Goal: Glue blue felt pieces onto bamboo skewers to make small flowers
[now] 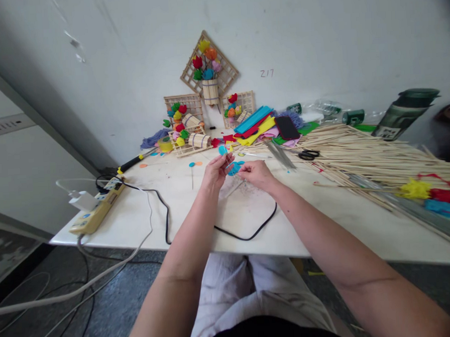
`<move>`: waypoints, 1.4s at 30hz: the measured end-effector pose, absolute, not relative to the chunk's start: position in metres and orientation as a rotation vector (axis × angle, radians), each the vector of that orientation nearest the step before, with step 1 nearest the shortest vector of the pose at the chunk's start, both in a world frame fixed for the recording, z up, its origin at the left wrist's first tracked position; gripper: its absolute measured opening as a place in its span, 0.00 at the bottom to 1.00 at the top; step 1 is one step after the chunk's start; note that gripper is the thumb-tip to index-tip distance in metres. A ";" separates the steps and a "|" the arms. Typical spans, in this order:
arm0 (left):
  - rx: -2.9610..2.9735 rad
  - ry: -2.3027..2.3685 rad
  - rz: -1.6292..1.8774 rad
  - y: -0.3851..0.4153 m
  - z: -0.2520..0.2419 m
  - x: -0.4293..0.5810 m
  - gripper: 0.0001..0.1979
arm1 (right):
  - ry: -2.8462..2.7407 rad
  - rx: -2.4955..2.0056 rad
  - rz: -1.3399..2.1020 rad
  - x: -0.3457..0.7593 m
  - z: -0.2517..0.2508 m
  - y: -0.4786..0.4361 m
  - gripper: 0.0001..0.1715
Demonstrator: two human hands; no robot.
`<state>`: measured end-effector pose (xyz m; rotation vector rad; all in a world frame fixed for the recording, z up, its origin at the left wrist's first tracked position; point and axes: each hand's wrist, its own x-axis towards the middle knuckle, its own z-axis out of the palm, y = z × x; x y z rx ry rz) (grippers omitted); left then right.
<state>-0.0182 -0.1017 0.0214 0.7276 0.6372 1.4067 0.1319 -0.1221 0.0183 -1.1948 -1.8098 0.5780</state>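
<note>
Over the middle of the table, my left hand (216,171) is closed in a pinch around a thin wire stem. At the top of the stem is a small round blue felt piece (223,149). Close by on the right, my right hand (258,174) has thumb and forefinger pressed together; what lies between the tips is too small to make out. Several blue felt pieces (233,169) show between the two hands, partly hidden by fingers. Left of my hands, another wire stem with a blue disc (191,164) lies beside an orange piece (198,163).
Stick-lattice panels with felt flowers (209,63) stand against the wall. Folded felt (253,121), a phone (287,128), scissors (309,154) and many thin wooden sticks (360,154) lie right. A glue gun (132,162), power strip (98,208) and black cable (247,238) are also on the table.
</note>
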 end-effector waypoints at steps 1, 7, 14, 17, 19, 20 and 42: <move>0.729 0.634 1.405 -0.102 0.021 -0.018 0.03 | -1.814 -1.197 0.572 0.132 0.018 -0.122 0.05; 0.727 0.643 1.407 -0.101 0.021 -0.018 0.03 | -1.841 -1.167 0.550 0.132 0.016 -0.121 0.06; 0.729 0.624 1.423 -0.101 0.020 -0.018 0.04 | -1.862 -1.176 0.528 0.130 0.013 -0.121 0.06; 0.727 0.626 1.432 -0.100 0.019 -0.018 0.04 | -1.875 -1.176 0.526 0.129 0.013 -0.121 0.06; 0.723 0.635 1.437 -0.100 0.019 -0.018 0.04 | -1.877 -1.180 0.523 0.129 0.013 -0.122 0.06; 0.721 0.636 1.440 -0.100 0.019 -0.017 0.05 | -1.876 -1.183 0.522 0.129 0.013 -0.122 0.06; 0.718 0.615 1.491 -0.101 0.020 -0.014 0.03 | -1.902 -1.233 0.504 0.124 0.012 -0.123 0.05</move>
